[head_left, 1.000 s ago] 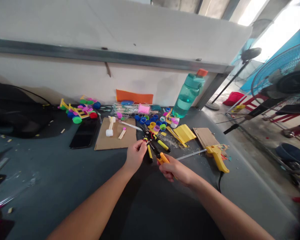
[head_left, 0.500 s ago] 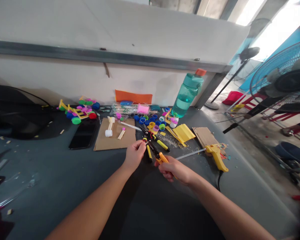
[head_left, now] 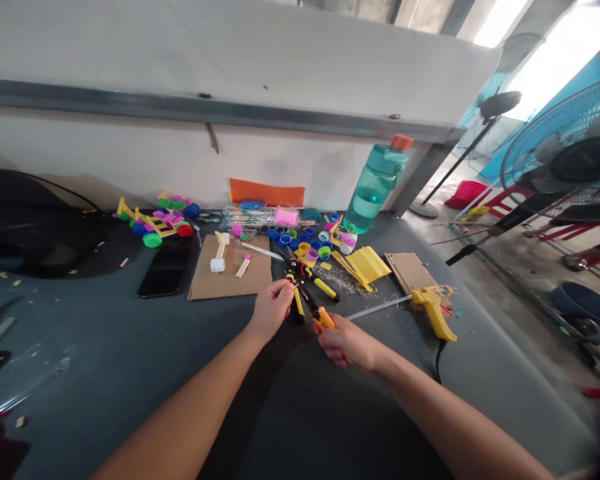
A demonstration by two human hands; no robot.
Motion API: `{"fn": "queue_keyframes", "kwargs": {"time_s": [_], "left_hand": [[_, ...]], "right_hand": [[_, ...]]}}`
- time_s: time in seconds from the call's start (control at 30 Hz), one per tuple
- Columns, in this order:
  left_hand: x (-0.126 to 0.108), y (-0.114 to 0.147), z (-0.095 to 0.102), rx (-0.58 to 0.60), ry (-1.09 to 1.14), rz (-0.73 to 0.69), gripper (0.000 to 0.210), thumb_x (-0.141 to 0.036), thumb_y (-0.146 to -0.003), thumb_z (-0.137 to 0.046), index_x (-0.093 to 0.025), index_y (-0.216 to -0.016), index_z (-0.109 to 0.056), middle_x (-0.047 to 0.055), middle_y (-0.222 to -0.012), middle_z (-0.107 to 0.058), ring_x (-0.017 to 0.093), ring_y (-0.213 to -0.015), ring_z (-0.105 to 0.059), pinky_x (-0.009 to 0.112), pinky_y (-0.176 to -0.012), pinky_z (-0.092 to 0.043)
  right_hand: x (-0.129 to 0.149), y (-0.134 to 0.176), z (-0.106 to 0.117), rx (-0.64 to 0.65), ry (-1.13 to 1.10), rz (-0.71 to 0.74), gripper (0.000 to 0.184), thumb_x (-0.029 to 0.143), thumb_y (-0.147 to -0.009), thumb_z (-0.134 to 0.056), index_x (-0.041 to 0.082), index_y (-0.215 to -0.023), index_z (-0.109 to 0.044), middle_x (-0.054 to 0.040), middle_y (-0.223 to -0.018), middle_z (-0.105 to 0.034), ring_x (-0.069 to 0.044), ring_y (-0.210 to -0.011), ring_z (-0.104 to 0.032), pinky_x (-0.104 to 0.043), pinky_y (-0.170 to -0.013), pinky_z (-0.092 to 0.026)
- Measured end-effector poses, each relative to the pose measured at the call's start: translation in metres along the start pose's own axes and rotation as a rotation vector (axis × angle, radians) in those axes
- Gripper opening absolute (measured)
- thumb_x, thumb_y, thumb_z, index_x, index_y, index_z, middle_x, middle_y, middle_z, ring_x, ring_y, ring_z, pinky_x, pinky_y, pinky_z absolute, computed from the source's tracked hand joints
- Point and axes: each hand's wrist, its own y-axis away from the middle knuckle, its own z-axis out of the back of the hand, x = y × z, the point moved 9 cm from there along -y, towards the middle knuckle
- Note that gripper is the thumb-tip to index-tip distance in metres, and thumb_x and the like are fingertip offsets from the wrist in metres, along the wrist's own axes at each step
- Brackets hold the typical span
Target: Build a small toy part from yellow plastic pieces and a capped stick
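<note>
- 1 right hand (head_left: 347, 341), left of 1 yellow glue gun (head_left: 433, 312), wraps around 1 orange-handled tool (head_left: 325, 319), also left of it.
- 1 left hand (head_left: 271, 308), farther left of the glue gun, is closed in a pinch; its contents cannot be told.
- 1 pair of yellow-handled pliers (head_left: 325, 289) lies left of the glue gun.
- 2 cardboard pieces (head_left: 235, 287): 1 beside the glue gun, 1 far left.

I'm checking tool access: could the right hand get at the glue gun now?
Probably, once freed: the right hand grips an orange-handled tool, but nothing visible blocks the glue gun.
</note>
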Motion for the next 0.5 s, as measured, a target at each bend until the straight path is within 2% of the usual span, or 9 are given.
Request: {"fn": "queue_keyframes", "kwargs": {"time_s": [0.23, 0.37, 0.5], "left_hand": [[0.0047, -0.0008, 0.0011, -0.024, -0.004, -0.005, 0.038, -0.038, -0.085, -0.049, -0.021, -0.056, -0.033, -0.008, -0.045, -0.028, 0.006, -0.038, -0.025, 0.021, -0.038, -0.020], [0.0030, -0.0008, 0.0063, -0.063, -0.109, -0.047, 0.042, -0.045, -0.088, -0.047, -0.020, -0.057, -0.033, -0.007, -0.047, -0.028, 0.007, -0.040, -0.027, 0.022, -0.040, -0.021], [-0.0028, -0.0003, 0.0063, -0.050, -0.178, -0.058, 0.039, -0.044, -0.088, -0.048, -0.019, -0.059, -0.039, -0.007, -0.047, -0.033, 0.007, -0.042, -0.030, 0.021, -0.042, -0.022]], "right_hand": [[-0.0021, -0.0018, 0.0064, -0.103, 0.123, -0.003, 0.020, 0.017, -0.060, -0.047, 0.023, -0.076, -0.037, 0.0112, -0.046, -0.031, -0.006, -0.036, -0.029, -0.019, -0.036, -0.022], [-0.0016, -0.0010, 0.0079, -0.107, 0.052, 0.001, 0.020, 0.019, -0.061, -0.048, 0.023, -0.078, -0.038, 0.0114, -0.048, -0.031, -0.005, -0.036, -0.027, -0.019, -0.035, -0.020], [0.0051, 0.0016, 0.0066, -0.065, -0.037, 0.049, 0.020, 0.022, -0.061, -0.049, 0.023, -0.078, -0.040, 0.0109, -0.051, -0.035, -0.005, -0.037, -0.028, -0.019, -0.034, -0.019]]}}
